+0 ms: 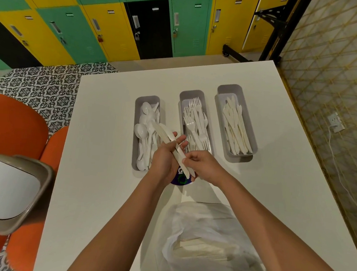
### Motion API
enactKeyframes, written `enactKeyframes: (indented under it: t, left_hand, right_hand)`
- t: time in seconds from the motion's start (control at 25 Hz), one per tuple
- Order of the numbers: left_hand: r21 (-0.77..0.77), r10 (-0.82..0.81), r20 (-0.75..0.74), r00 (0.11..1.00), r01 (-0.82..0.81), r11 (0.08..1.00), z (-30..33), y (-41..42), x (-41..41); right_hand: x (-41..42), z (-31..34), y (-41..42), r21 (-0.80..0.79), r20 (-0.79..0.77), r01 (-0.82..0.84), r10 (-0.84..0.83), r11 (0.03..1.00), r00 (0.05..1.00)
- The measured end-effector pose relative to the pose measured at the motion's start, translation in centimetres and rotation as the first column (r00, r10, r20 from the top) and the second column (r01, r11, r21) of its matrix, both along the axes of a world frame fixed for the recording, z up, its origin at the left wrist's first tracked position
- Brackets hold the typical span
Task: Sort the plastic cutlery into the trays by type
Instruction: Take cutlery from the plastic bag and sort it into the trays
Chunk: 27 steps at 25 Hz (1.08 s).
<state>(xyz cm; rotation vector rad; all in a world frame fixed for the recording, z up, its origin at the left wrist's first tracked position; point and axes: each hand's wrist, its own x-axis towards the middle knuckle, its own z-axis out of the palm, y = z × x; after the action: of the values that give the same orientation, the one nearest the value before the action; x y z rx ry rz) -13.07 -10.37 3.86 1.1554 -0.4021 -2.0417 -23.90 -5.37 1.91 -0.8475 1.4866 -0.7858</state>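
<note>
Three grey trays stand side by side on the white table (99,150), each long and narrow with rounded corners. The left tray (137,110) holds white spoons (141,130), heaped with bowls mostly toward the far end; too tangled to count. The middle tray (183,97) holds white forks (193,115), tines pointing away, also too many to count. The right tray (236,89) holds cream knives (235,127), lying lengthwise in a loose stack.

In front of the left and middle trays, both hands meet over a bundle (169,137) of cream, flat-handled cutlery, apparently knives; its far end reaches over the near part of the left tray. How many pieces it has cannot be told. The left hand (164,157) grips the bundle from below, thumb curled across it, the other fingers fairly straight and pointing toward the middle tray. The right hand (203,165) pinches the bundle's near end between thumb and curled fingers. Both forearms are bare and stretch forward from the bottom edge of the view.

Under the hands lies a small dark blue object (180,179) with green and white print, mostly hidden. Nearer the person, a crumpled clear plastic bag (203,240) sits on the table with pale cutlery inside.

Left of the table are an orange seat (9,126) and a white-lidded bin (8,192). Green, yellow and black lockers (100,26) line the far wall.
</note>
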Motion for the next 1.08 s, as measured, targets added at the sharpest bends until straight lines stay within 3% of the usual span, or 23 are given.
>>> enactKeyframes:
  t: [0.16, 0.36, 0.48, 0.68, 0.8, 0.92, 0.96, 1.08]
  left_hand:
    - [-0.075, -0.218, 0.246, 0.944, 0.243, 0.967, -0.1, 1.3, -0.1]
    - [-0.112, -0.132, 0.421, 0.897, 0.196, 0.974, -0.9, 1.4, -0.7]
    - [-0.096, -0.171, 0.410, 0.896, 0.229, 0.969, -0.7, 1.4, -0.9]
    - [-0.049, -0.224, 0.372, 0.901, 0.260, 0.964, -0.8, 1.8, -1.3]
    - [-0.026, -0.273, 0.375, 0.886, 0.304, 0.952, -1.0, 1.9, -1.8]
    - [-0.011, -0.303, 0.392, 0.869, 0.334, 0.943, -1.1, 1.8, -2.0]
    - [-0.012, -0.309, 0.395, 0.865, 0.341, 0.940, -0.9, 1.8, -2.1]
    - [-0.038, -0.302, 0.413, 0.859, 0.347, 0.937, -0.5, 1.7, -2.6]
  right_hand:
    - [-0.3, -0.4, 0.0, -0.051, -0.009, 0.144, -0.145, 0.988, 0.989]
    - [-1.3, 0.0, 0.4, -0.150, -0.213, 0.339, -0.365, 0.929, 0.906]
    - [-4.1, -0.2, 0.6, -0.178, -0.379, 0.432, -0.466, 0.884, 0.799]
    - [-8.7, -1.7, 0.7, -0.075, -0.690, 0.430, -0.358, 0.900, 0.629]
    - [-10.4, -1.8, 0.4, -0.001, -0.757, 0.401, -0.263, 0.916, 0.598]
    - [-10.7, -1.6, 0.4, -0.033, -0.806, 0.382, -0.251, 0.923, 0.536]
    - [-10.5, -1.5, 0.4, -0.067, -0.775, 0.373, -0.284, 0.925, 0.564]
    - [-8.4, -0.3, 0.3, -0.086, -0.462, 0.281, -0.289, 0.956, 0.839]
